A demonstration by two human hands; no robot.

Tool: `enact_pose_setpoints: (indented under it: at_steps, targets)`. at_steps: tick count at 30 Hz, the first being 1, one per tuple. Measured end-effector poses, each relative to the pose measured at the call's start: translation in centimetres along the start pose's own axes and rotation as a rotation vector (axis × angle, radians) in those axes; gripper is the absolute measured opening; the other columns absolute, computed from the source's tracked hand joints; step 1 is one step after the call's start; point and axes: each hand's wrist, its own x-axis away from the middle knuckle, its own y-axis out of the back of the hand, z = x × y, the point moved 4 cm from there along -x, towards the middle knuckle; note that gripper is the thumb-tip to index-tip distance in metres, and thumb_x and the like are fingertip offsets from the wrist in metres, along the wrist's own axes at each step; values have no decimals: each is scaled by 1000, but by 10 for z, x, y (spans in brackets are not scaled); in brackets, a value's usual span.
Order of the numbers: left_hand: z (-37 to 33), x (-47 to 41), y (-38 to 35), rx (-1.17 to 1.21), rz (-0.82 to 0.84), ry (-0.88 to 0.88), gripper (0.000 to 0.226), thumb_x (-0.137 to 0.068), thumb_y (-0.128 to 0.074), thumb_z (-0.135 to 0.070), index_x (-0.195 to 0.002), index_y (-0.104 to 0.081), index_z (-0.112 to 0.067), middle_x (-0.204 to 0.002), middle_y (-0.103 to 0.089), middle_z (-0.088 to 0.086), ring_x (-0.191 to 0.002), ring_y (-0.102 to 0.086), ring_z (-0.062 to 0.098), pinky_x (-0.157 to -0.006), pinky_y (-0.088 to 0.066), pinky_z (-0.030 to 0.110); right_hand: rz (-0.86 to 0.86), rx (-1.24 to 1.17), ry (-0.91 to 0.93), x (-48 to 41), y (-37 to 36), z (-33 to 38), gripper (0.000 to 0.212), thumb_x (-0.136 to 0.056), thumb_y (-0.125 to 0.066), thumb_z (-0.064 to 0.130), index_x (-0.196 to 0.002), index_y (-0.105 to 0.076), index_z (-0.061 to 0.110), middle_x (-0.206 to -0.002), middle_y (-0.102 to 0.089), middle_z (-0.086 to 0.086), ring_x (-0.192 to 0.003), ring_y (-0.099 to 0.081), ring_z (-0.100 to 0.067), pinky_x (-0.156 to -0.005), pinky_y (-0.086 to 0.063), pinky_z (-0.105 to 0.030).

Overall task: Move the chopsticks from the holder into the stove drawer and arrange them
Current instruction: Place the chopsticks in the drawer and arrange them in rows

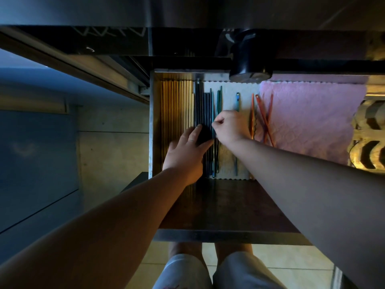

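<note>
I note the drawer (151,122) open. On its floor, left to right: wooden chopsticks (175,105) packed parallel, dark chopsticks (201,107), teal chopsticks (218,101) and a blue chopstick (237,101) on a white liner (229,88), then red chopsticks (266,115) crossed, seemingly overlapping the pink cloth (308,117).

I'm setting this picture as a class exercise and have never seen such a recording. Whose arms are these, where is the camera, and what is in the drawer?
No machine here: a person wears a camera on the head, so the picture looks down along both arms. The open drawer holds wooden chopsticks at its left, dark chopsticks beside them, and red chopsticks on a pink cloth. The left hand presses flat on the dark ones; the right hand pinches a teal chopstick.
</note>
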Motion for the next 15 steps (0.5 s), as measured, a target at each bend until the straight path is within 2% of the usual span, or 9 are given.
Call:
enact_pose_setpoints:
  at_steps: [3,6,9,15]
  targets:
    - [2,0,-1,-16,8,-10,82,-94,-52,-17,-151,-4,-52,-162,23,-5,-149,18,25,-115,-14,59,-63,38,35,-1,1,4,15,-90,-61,17,-94,-73,10,-95,-73,-7,-87,-68,-22,-71,-50,-23]
    - [4,0,-1,-27,1,-25,80,-93,-54,-18,-151,-9,-51,-162,23,-6,-149,18,23,-115,-15,59,-90,127,16,-2,-5,8,17,-91,-60,23,-93,-72,10,-90,-71,-5,-80,-64,-20,-65,-44,-23]
    - [6,0,-2,-30,1,-35,83,-92,-55,-17,-151,-7,-51,-161,24,-7,-149,18,23,-115,-16,59,-116,190,-46,-4,-13,11,21,-89,-64,30,-94,-70,11,-89,-70,-7,-81,-68,-25,-70,-56,-31]
    - [8,0,-5,-9,11,-39,86,-91,-55,-15,-152,-4,-49,-160,28,-7,-148,21,21,-114,-14,59,-79,150,-131,-12,-12,10,27,-88,-64,29,-105,-69,9,-101,-72,-8,-91,-69,-24,-77,-58,-32]
